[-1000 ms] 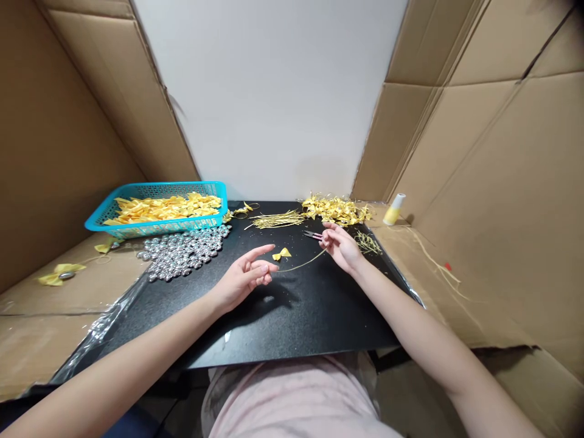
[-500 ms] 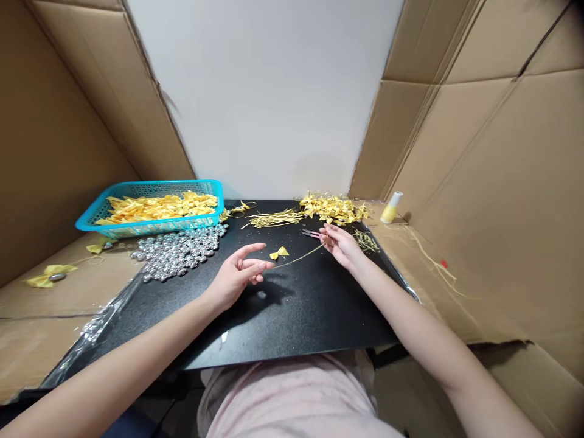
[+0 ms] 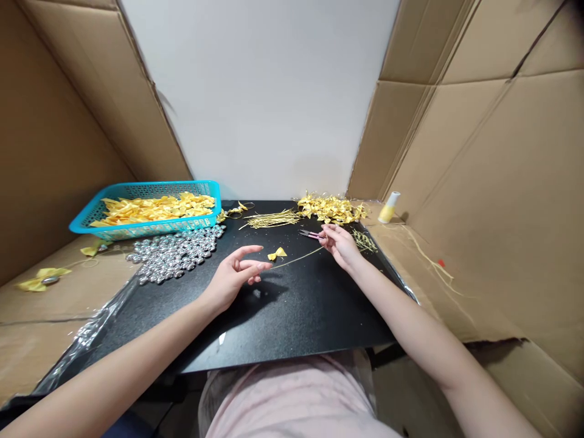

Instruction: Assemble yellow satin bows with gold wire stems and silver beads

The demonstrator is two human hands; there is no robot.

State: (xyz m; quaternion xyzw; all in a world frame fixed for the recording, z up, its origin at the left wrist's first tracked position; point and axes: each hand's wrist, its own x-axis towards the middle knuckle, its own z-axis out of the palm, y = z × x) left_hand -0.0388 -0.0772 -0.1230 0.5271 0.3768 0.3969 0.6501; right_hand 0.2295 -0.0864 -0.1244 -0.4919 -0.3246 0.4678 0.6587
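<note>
A thin gold cord (image 3: 297, 258) stretches above the black table (image 3: 296, 316) between my two hands. My left hand (image 3: 235, 277) pinches its left end between thumb and a finger, while the index finger reaches out above. At the other end, my right hand (image 3: 341, 246) has its fingertips closed on the cord. A small yellow ribbon bow (image 3: 277, 253) lies on the table just behind the cord. Thread snips (image 3: 310, 233) with pink handles lie by my right fingertips, their handle end partly hidden by the hand.
At the back left stands a blue basket (image 3: 213, 185) of yellow ribbon bows, behind many silver beads (image 3: 176, 255). Cut gold cords (image 3: 271, 219) and a heap of beaded bows (image 3: 331, 208) lie at the back. A yellow thread spool (image 3: 389, 208) stands right, near cardboard walls (image 3: 493, 182).
The whole view has shifted slightly, with things appearing a little further left. Both hands keep hold of the cord, which looks slightly straighter.
</note>
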